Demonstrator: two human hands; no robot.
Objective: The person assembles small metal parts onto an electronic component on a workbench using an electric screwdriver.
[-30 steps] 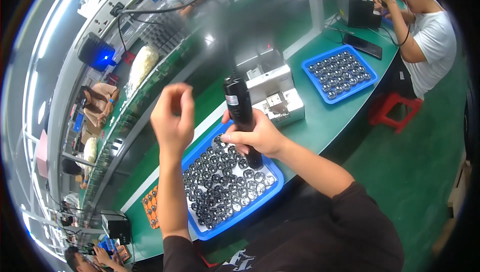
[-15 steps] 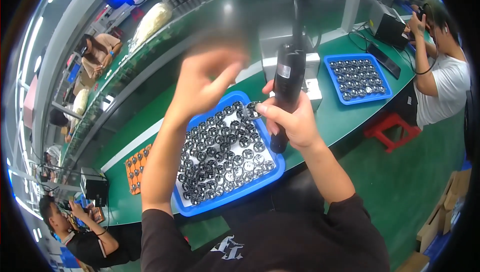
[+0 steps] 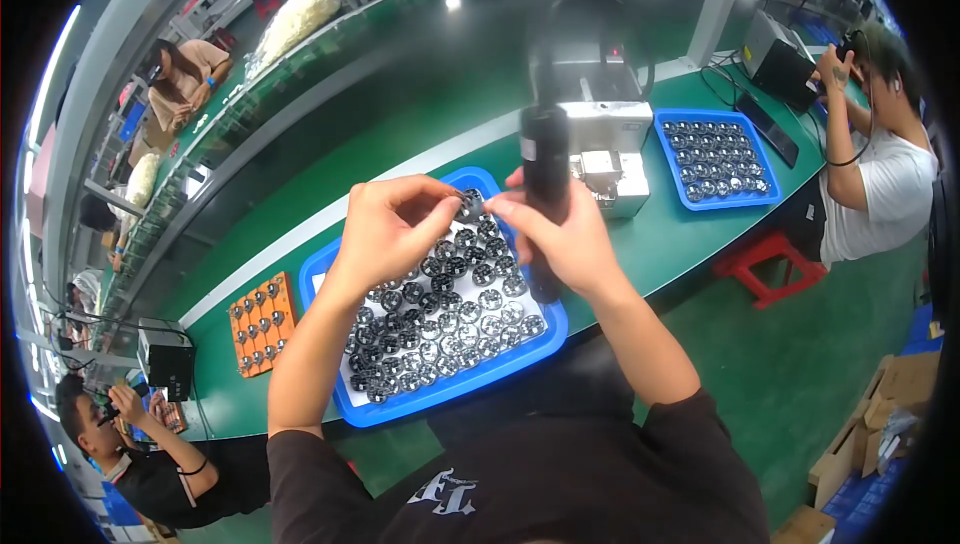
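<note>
My right hand [image 3: 572, 244] is wrapped round a black electric screwdriver [image 3: 545, 159], which stands nearly upright and is blurred at its top. Its thumb and forefinger reach left to a small round black-and-silver part [image 3: 472, 208]. On the other side of that part, my left hand [image 3: 392, 229] closes thumb and fingers in a pinch on its edge. Both hands are over the far end of a blue tray [image 3: 558, 329]. Many similar round parts [image 3: 440, 302] lie on white sheet in the tray, crowded together.
A second blue tray [image 3: 715, 202] with rows of round parts sits to the right, past a white-and-grey box-shaped device [image 3: 622, 179]. An orange fixture plate [image 3: 262, 326] lies left. Co-workers sit at both sides; a red stool [image 3: 765, 269] stands on the floor at right.
My left hand, raised and blurred before, has come down to the round part between my hands. The screwdriver has shifted slightly left with my right hand.
</note>
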